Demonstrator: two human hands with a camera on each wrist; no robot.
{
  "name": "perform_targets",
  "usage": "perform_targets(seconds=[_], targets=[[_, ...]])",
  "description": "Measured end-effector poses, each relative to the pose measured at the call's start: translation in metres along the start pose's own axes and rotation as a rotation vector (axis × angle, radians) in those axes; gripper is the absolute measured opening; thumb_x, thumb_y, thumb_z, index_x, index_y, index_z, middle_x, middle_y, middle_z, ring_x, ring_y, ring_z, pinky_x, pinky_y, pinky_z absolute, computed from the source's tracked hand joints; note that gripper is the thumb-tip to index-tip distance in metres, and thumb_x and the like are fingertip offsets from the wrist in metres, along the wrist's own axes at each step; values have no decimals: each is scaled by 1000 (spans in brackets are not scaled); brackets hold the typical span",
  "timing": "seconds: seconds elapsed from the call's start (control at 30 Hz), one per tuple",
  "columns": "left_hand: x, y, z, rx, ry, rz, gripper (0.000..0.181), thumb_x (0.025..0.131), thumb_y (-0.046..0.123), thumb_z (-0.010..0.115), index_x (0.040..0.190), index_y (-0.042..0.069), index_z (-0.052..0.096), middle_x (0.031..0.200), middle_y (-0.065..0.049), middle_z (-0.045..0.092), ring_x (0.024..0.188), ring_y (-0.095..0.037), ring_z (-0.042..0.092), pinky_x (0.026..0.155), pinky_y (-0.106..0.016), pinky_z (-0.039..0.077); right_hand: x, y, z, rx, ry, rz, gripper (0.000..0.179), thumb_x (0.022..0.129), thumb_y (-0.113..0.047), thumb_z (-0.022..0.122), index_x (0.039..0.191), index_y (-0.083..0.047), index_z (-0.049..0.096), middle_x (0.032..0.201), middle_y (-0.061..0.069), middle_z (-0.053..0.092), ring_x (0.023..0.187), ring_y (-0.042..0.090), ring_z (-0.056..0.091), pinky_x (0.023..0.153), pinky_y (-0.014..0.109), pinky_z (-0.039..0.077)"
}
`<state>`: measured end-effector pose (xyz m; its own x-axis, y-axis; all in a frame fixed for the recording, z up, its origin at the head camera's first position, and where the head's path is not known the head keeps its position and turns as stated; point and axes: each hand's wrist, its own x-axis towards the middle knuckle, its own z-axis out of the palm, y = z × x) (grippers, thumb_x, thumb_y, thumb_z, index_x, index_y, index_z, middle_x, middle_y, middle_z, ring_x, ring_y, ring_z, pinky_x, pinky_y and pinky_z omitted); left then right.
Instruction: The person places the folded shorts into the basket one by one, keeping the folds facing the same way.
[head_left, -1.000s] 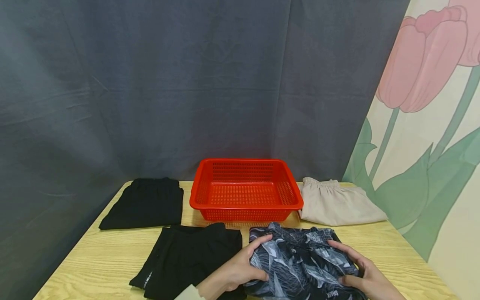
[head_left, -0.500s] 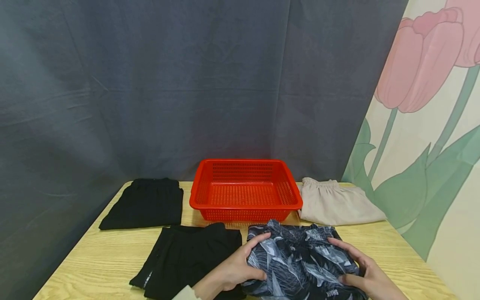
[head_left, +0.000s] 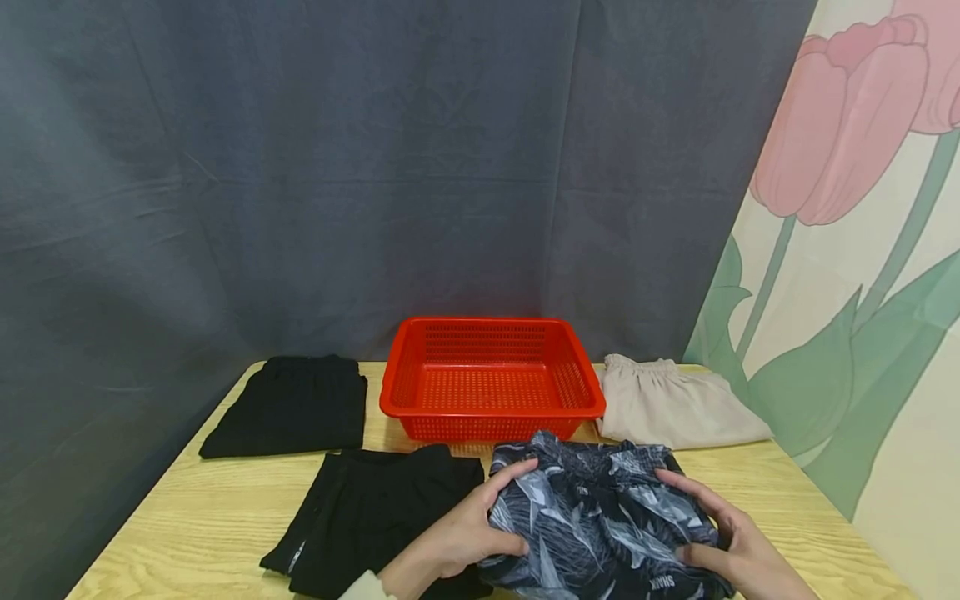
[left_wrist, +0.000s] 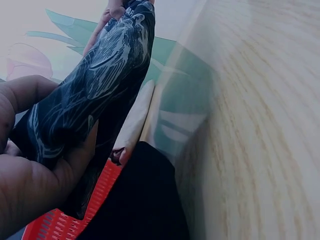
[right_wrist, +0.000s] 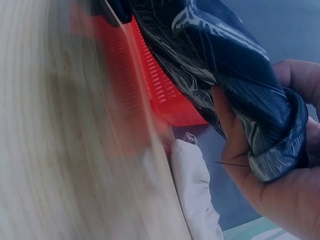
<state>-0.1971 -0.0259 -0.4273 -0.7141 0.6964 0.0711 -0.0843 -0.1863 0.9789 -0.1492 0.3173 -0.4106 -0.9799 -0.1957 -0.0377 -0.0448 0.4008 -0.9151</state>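
Folded pants in a black, grey and white leaf-like print (head_left: 592, 521), with a gathered waist and small white lettering, are at the front right of the head view. My left hand (head_left: 476, 529) grips their left side, and my right hand (head_left: 731, 542) grips the right side. Thumbs are on the near face, fingers towards the far edge. Both wrist views show the patterned pants (left_wrist: 100, 85) raised off the table, with the cloth bunched in each hand. Just left of them, folded black pants (head_left: 390, 517) lie partly behind my left forearm.
An empty red plastic basket (head_left: 491, 429) with perforated walls stands at the back centre of the wooden table (head_left: 187, 525). Another folded black garment (head_left: 296, 408) lies at the back left, folded beige pants (head_left: 675, 404) at the back right. A dark grey curtain (head_left: 300, 183) hangs behind.
The patterned pants have shifted slightly up and to the left in the head view, carried by both hands. My left hand moved with them; the other garments and the basket stay put.
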Motion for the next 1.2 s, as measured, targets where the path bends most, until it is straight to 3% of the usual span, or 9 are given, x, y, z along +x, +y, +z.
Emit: perform_targets(seconds=[0.1,0.27,0.4,0.5,0.7,0.8,0.93,1.07,1.2], targets=[[-1,1,0,8,-6,13,87,77,-16,65,149,26,39,156,-9,11,111,-27,45,62,-26,48,-1,-3,0,-11,5,-4,84,79,2,69,152,-10,30,155,23,15,129,29,32,93,57,43],[-2,3,-1,4,-22,31,87,78,-16,65,150,25,37,154,-9,16,113,-26,45,65,-27,48,-3,-4,1,0,8,-20,83,79,1,69,152,-11,30,155,23,15,114,-8,38,92,53,45],[-3,5,-1,-13,-36,42,89,78,-17,64,151,23,35,151,-10,24,111,-24,48,70,-27,49,-3,-6,1,23,6,-25,83,79,3,68,152,-11,31,155,22,14,111,-13,37,90,42,46],[-3,7,-1,-12,-34,47,89,77,-17,64,152,23,34,151,-10,25,110,-24,49,70,-28,49,-3,-9,1,31,7,-25,83,79,3,68,152,-11,30,155,22,14,117,-3,40,91,44,46],[-4,12,1,32,-15,49,88,77,-16,66,150,24,37,153,-9,18,113,-26,46,68,-27,49,-4,-15,2,18,23,-29,83,79,3,67,152,-10,30,155,23,14,130,42,29,93,61,41],[-5,15,0,54,-19,56,87,77,-14,66,149,26,38,154,-9,15,117,-27,41,69,-26,49,-5,-18,3,4,37,-37,83,79,3,68,152,-11,31,155,22,15,131,45,25,93,64,40],[-5,17,-2,71,-32,74,87,78,-13,66,150,26,37,155,-8,14,122,-28,35,68,-25,49,-5,-20,3,-10,50,-43,82,80,1,69,151,-12,32,155,20,18,131,34,31,93,64,39],[-7,18,-4,62,-48,88,88,78,-13,66,150,26,36,153,-8,19,121,-27,38,75,-27,50,-5,-21,4,-10,53,-51,81,80,1,69,151,-13,33,155,17,19,130,30,31,93,64,40],[-9,20,-5,33,-68,100,89,77,-15,65,151,25,35,150,-9,27,116,-25,46,86,-31,48,-4,-20,4,-10,59,-89,80,80,0,70,151,-16,35,152,0,26,128,7,33,93,57,43]])
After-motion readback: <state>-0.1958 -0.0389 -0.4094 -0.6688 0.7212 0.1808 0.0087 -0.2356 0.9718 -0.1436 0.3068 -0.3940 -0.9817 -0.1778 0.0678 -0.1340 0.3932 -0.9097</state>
